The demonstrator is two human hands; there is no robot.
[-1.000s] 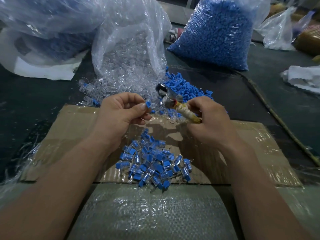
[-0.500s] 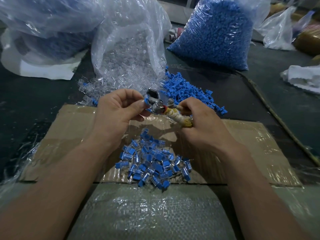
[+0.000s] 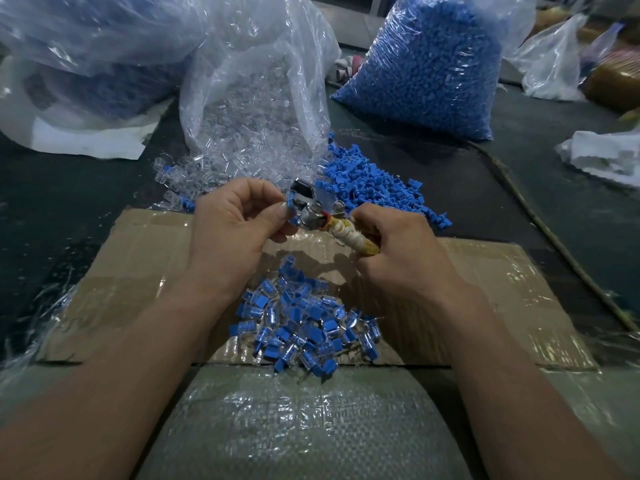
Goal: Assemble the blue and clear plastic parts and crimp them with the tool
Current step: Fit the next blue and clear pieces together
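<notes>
Above the cardboard sheet (image 3: 145,271) on the table (image 3: 62,202), the blue and clear part (image 3: 290,205) was pinched between the thumb and fingertips of the left hand (image 3: 235,230), held up against the metal head of the crimping tool (image 3: 313,216), seemingly so the tool could bite it at eye-friendly height. The right hand (image 3: 398,258) was closed tight around the tool's cloth-wrapped handles, probably to squeeze. Whether the tool's head had already closed on the part could not be told. Below the hands lay a pile of finished pieces (image 3: 301,323), dropped within easy reach. Beyond, loose blue parts (image 3: 377,188) and the open bag of clear parts (image 3: 256,109) sat close by, likely as supply; a full bag of blue parts (image 3: 426,67) stood further back.
</notes>
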